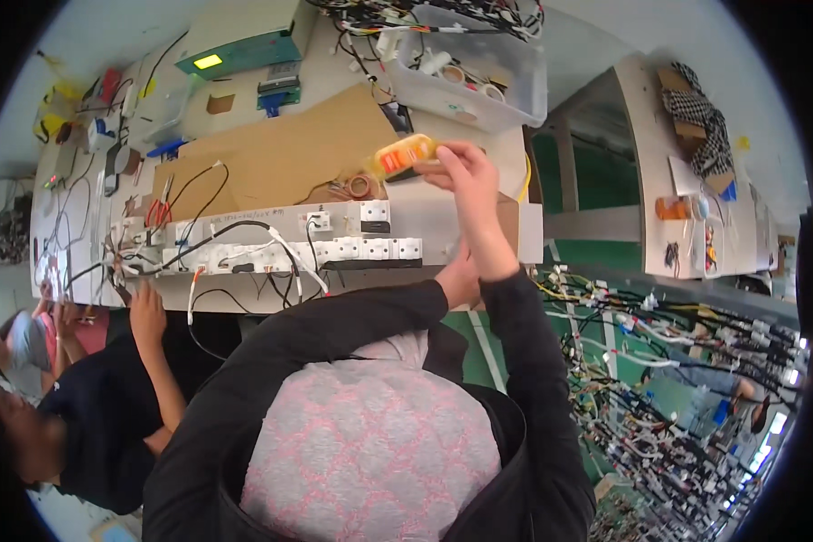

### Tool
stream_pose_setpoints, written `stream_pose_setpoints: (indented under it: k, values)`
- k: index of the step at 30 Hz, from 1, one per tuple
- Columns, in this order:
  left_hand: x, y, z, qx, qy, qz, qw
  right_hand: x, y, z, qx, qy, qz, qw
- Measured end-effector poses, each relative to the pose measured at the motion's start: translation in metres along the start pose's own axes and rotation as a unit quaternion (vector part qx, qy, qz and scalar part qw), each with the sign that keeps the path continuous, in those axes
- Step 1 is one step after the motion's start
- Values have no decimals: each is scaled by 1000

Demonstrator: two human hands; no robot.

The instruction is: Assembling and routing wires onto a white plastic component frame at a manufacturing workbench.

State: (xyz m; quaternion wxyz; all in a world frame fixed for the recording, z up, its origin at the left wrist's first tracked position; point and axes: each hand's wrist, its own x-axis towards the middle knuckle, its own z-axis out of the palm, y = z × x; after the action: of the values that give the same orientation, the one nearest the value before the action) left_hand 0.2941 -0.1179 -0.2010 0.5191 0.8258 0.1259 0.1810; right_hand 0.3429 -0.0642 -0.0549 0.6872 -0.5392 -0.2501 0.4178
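Raised over the bench, my right hand (467, 176) pinches the end of a small yellow packet (401, 155) with an orange-red label. The packet tilts above the edge of a brown cardboard sheet (280, 149). My left hand (461, 277) is close under my right wrist at the bench's front edge; its fingers are mostly hidden behind the right forearm. Left of it runs a long row of white sockets (334, 253) with black and white cables on it. A roll of tape (359, 186) lies on the bench below the packet.
A clear plastic bin (470, 108) with rolls and cables stands at the back. A green-fronted instrument box (235, 54) is farther left. At the left a co-worker's hand (146, 312) is by the cables. Many cables hang on a rack (659, 388) at the right.
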Motion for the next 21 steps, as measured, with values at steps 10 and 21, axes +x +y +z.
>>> stream_pose_setpoints:
  k: [10,21]
  values:
    - [-47,111,-141,70,-201,-19,977,151,125,-63,-338,-135,87,927]
    - [-256,12,-297,383,389,-390,742,-104,41,-1,-128,-203,201,950]
